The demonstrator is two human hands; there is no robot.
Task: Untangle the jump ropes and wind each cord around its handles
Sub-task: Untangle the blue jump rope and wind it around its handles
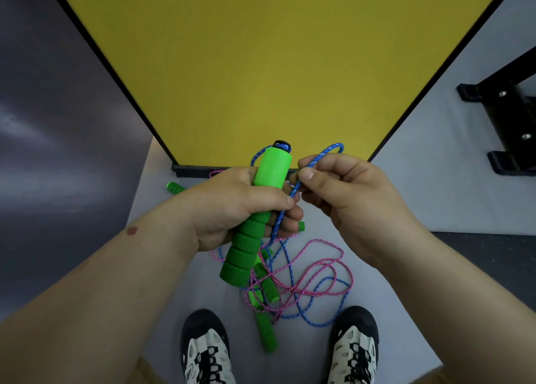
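A: Gripped in the left hand (232,206): one green handle (255,212), fingers curled round its ribbed foam, smooth cap end raised. Pinched in the right hand (342,198): the blue cord (307,169), held between thumb and forefinger just beside the cap, a loop arching above the knuckles.

B: Remainder noted on the grey floor (162,198): the blue cord is trailed down into a heap crossed many times by the pink cord (316,270), with other green handles lying in and near it, between the shoes (207,351).

A: Risk entered: if winding is begun now, pink strands are likely to be dragged up and crossings pulled tight into knots.

B: Second risk entered: a floor handle may be snagged and lifted, or slack may be lost from the pinch, so that the loop is dropped.
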